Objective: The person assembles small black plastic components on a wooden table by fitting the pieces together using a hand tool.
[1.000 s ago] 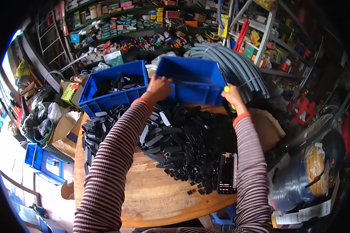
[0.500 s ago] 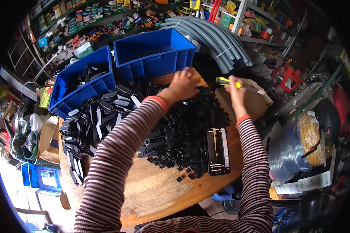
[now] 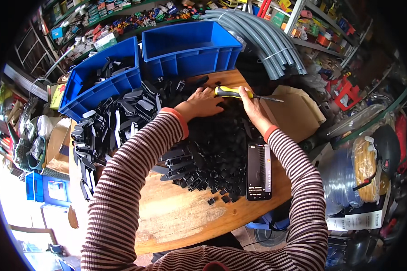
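In my right hand (image 3: 254, 107) is a screwdriver (image 3: 228, 91) with a yellow and black handle. The handle points left and the shaft points right. My left hand (image 3: 202, 103) lies palm down with fingers apart at the far side of a heap of small black plastic parts (image 3: 217, 153), near the handle's end. Whatever lies under its palm is hidden. Left of that hand, longer black and grey plastic pieces (image 3: 122, 115) are piled loosely on the wooden table (image 3: 190, 226).
A phone (image 3: 259, 171) with its screen lit lies by the heap's right edge. Behind stand two blue bins (image 3: 192, 63), the left one holding black pieces. An open cardboard box (image 3: 294, 115) is beyond my right hand. Grey hoses (image 3: 267, 45) lie coiled at the back.
My right hand has brought the screwdriver leftward, close to my left hand. My left hand has drawn back slightly from the table's far edge. The whole view has shifted a little.
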`<action>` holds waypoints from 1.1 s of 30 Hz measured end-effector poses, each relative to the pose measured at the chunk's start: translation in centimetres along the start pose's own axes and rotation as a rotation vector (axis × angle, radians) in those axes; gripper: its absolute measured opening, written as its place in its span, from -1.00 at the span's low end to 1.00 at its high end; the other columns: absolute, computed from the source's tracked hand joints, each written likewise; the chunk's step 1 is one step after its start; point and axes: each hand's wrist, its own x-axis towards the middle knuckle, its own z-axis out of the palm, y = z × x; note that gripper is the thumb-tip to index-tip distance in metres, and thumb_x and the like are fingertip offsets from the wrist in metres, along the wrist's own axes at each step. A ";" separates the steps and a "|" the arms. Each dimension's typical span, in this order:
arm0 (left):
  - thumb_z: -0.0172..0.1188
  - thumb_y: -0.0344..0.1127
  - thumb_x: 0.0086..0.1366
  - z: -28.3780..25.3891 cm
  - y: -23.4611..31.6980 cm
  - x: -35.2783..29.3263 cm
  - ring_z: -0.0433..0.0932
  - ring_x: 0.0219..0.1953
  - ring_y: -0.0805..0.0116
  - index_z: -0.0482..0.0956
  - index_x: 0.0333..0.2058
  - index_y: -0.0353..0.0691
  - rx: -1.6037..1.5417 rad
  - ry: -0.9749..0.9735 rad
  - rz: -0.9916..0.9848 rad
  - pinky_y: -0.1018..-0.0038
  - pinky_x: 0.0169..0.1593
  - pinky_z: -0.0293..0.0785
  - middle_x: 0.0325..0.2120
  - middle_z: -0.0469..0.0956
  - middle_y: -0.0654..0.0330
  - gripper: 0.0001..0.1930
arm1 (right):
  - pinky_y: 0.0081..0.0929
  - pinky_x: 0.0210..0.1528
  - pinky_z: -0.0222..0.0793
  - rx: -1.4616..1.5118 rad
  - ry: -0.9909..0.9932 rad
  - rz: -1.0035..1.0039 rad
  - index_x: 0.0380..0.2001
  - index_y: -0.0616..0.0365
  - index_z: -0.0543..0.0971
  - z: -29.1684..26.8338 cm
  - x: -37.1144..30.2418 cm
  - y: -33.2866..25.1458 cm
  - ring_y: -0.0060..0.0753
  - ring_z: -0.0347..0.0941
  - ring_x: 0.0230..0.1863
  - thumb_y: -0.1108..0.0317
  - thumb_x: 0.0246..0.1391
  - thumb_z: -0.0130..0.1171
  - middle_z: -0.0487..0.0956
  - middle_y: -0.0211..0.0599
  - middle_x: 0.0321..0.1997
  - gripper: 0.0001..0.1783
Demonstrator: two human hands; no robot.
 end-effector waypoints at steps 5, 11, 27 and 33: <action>-0.05 0.14 0.34 0.4 -2.1 -3.0 0.17 0.30 0.06 0.39 0.21 0.08 0.114 0.092 0.025 0.05 0.34 0.02 0.21 0.31 0.01 -0.46 | -0.50 0.01 0.23 0.161 -0.071 -0.080 -0.19 0.18 0.55 3.7 0.1 -1.2 -0.51 0.33 -0.14 -0.27 0.21 0.02 0.48 -0.41 -0.26 -0.36; 0.03 0.10 0.31 -3.0 -3.8 -6.5 0.19 0.31 0.04 0.48 0.15 0.04 0.163 0.071 -0.056 0.10 0.31 0.11 0.19 0.36 0.10 -0.50 | -0.45 0.12 0.21 0.195 -0.054 0.069 -0.11 0.08 0.58 7.4 -1.2 -5.1 -0.53 0.36 -0.04 -0.27 0.26 -0.08 0.52 -0.42 -0.17 -0.38; 0.01 0.11 0.32 2.9 10.9 -7.4 0.15 0.34 0.10 0.42 0.18 -0.04 0.092 0.264 0.117 0.03 0.34 0.05 0.21 0.35 0.12 -0.46 | -0.34 0.14 0.34 0.624 0.288 0.266 -0.04 0.15 0.50 -11.9 -11.3 -1.8 -0.39 0.50 0.04 -0.44 0.17 -0.26 0.59 -0.19 0.00 -0.17; -0.02 0.14 0.34 2.0 10.5 -9.7 0.15 0.35 0.10 0.40 0.19 -0.01 0.111 0.045 0.102 0.01 0.35 -0.01 0.24 0.32 0.16 -0.45 | -0.27 0.24 0.24 0.581 0.145 0.132 -0.03 0.14 0.50 -7.0 -9.6 -0.2 -0.34 0.41 0.15 -0.48 0.13 -0.31 0.55 -0.16 0.08 -0.13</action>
